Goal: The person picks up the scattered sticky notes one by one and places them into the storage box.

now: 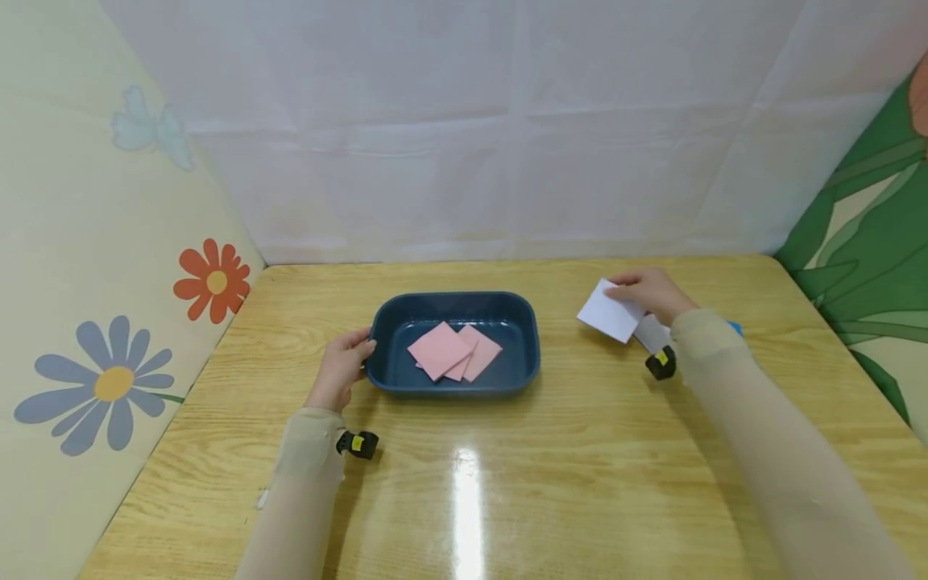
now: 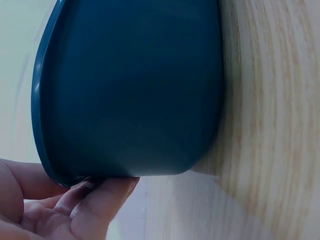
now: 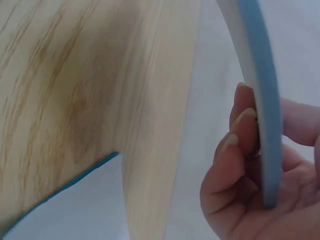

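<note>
A dark blue rectangular basin point(image 1: 453, 389) rests on the table, with several overlapping pink squares point(image 1: 439, 351) lying inside it. At its left end, my left hand point(image 1: 339, 369) grips the rim; the left wrist view shows the fingers point(image 2: 102, 205) below the rim against the outer wall. To the right of the basin, my right hand point(image 1: 652, 292) pinches a thin white square pad point(image 1: 609, 312) by its far edge. Seen edge-on in the right wrist view, that pad point(image 3: 267, 110) looks light blue along its side, with fingers on one face and thumb on the other.
Another pale square point(image 1: 652, 332) lies on the table below my right wrist, partly hidden. A blue corner point(image 1: 735, 328) shows beyond the right sleeve. White sheeting point(image 1: 507, 161) hangs behind the wooden table point(image 1: 580, 483), and flower-printed panels stand at both sides.
</note>
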`<state>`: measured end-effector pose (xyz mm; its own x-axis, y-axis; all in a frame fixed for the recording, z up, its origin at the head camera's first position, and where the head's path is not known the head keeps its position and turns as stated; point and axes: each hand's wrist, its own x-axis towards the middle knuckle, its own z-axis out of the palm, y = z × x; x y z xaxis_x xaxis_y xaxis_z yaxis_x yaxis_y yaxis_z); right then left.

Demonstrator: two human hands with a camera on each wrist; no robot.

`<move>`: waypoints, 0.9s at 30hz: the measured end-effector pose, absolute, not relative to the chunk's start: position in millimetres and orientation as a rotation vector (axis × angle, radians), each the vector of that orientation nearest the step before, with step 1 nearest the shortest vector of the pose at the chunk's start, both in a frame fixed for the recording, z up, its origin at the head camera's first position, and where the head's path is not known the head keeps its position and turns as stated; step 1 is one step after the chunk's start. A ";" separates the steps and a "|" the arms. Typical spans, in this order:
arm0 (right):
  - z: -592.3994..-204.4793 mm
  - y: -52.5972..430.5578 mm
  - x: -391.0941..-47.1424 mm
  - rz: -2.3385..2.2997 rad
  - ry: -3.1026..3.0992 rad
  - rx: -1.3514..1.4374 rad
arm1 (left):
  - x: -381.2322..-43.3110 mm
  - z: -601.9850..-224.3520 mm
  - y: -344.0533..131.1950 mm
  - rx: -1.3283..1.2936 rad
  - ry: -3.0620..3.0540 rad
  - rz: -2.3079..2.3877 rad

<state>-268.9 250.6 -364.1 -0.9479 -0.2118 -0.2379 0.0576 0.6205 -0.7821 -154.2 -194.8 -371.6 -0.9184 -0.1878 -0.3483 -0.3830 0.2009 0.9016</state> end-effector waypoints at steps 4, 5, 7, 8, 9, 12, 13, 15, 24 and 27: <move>-360.0 247.3 -267.0 -1.231 2.523 -0.155 | -154.8 -371.9 -195.6 -0.548 2.298 1.810; -358.9 246.3 -266.5 -1.234 2.516 -0.166 | -154.9 -372.1 -195.8 -0.545 2.298 1.809; -356.7 243.9 -265.7 -1.237 2.507 -0.186 | -155.0 -372.5 -196.4 -0.540 2.300 1.809; -355.6 242.5 -265.1 -1.241 2.502 -0.197 | -155.0 -372.6 -196.6 -0.540 2.301 1.809; -354.4 241.1 -264.5 -1.242 2.499 -0.203 | -155.0 -372.6 -196.7 -0.539 2.302 1.808; -351.3 236.8 -262.7 -1.245 2.489 -0.207 | -154.7 -373.0 -197.0 -0.535 2.305 1.807; -350.2 235.2 -262.0 -1.242 2.489 -0.206 | -154.7 -373.1 -197.1 -0.534 2.305 1.807; -348.3 231.6 -260.9 -1.233 2.490 -0.210 | -154.5 -373.5 -197.2 -0.531 2.304 1.808; -341.4 216.3 -257.3 -1.242 2.476 -0.224 | -154.4 -373.5 -197.4 -0.531 2.297 1.810; -339.5 211.3 -256.9 -1.265 2.467 -0.227 | -154.1 -372.5 -197.5 -0.531 2.294 1.810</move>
